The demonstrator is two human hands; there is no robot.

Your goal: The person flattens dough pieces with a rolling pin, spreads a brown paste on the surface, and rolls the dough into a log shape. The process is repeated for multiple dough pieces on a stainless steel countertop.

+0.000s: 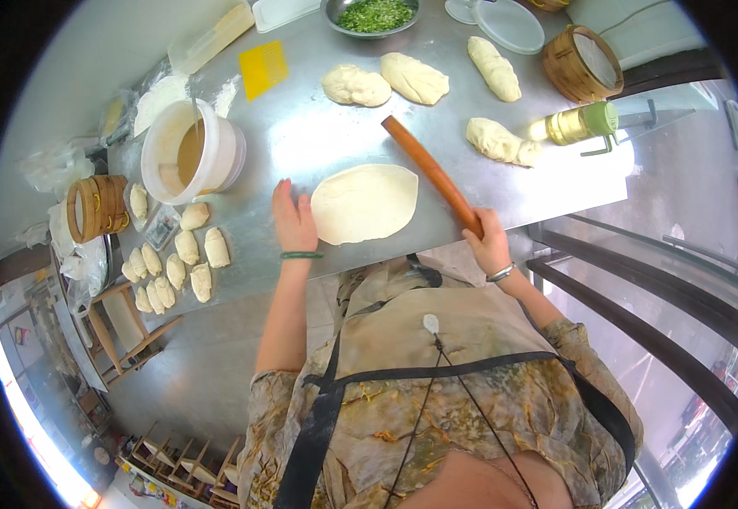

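Observation:
A flat oval sheet of dough [365,205] lies on the steel table [318,140] in front of me. My left hand [296,216] rests at the sheet's left edge, fingers spread, holding nothing. A green bangle circles that wrist. My right hand [488,242] grips the near end of a wooden rolling pin [429,168], which slants away to the upper left, to the right of the sheet and apart from it. Beyond the pin lie two thick dough pieces, a rounded one [356,86] and a longer one [415,78].
Several small dough rolls [186,247] sit at the left, near a plastic tub of brown paste [194,149]. A yellow scraper [263,70], a bowl of chopped greens [374,16], two dough logs [495,69], an oil bottle [576,123] and bamboo steamers [582,63] stand farther back.

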